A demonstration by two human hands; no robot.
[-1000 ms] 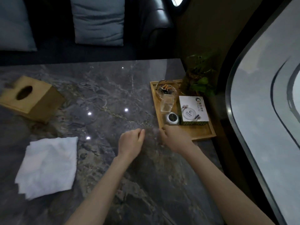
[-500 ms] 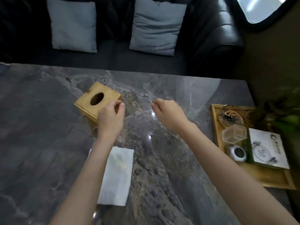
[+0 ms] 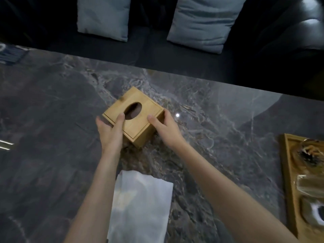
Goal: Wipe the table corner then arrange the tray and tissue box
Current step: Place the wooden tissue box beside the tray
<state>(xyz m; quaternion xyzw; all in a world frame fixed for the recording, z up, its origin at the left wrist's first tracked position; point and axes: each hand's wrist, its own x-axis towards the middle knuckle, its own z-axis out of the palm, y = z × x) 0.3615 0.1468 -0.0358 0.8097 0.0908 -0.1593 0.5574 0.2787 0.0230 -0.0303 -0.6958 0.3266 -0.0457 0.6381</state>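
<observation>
Tissue box (image 3: 135, 116) left of tray (image 3: 287, 172)

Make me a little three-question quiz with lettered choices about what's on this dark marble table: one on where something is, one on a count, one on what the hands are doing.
1. Where does the white folded cloth lie relative to the square wooden tissue box?
A. Nearer the person than the box
B. On the wooden tray
C. Beyond the box, toward the sofa

2. How many grey-blue cushions rest on the dark sofa?
A. One
B. Two
C. Four

3. What are the two hands doing?
A. Wiping with the cloth
B. Lifting the tray
C. Gripping the box from either side

Answers:
1. A, the cloth lies on the dark marble table between the forearms, nearer than the box.
2. B, one cushion and another show.
3. C, the left hand and right hand flank the box, thumbs on its top.
</observation>
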